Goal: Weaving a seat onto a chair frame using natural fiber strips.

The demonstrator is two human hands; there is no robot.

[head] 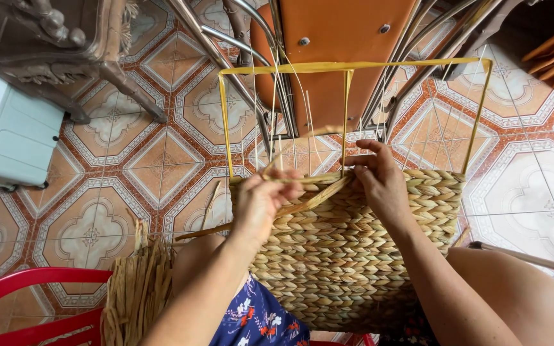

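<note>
1. Nearest the camera, on the lap, a woven basket panel [347,256] of plaited straw-coloured fibre is propped upright, its finished rows filling the lower part and its top edge lying level with both hands.
2. At that top edge the left hand [261,205] is closed in a pinch on a flat fibre strand [312,197], which is drawn slantwise across the uppermost row.
3. The right hand [379,179] is held partly curled, its fingers pressed against the rim and the thin upright stakes; whether a strand is actually gripped in it cannot be told.
4. The step in hand is judged to be the weaving of a further row: the strand is being worked between the uprights at the rim.
5. The next move is judged to call for the strand to be passed behind the following stake and pulled snug against the row below, with the stakes kept steady.
6. Beside the left knee a bundle of loose fibre [137,291] is kept, next to a red plastic chair [27,282].
7. Above the panel a yellow frame [351,66] is seen, to which the stakes rise.
8. Farther off, an orange chair seat [335,45] on metal legs stands on the patterned floor tiles [155,160].
</note>
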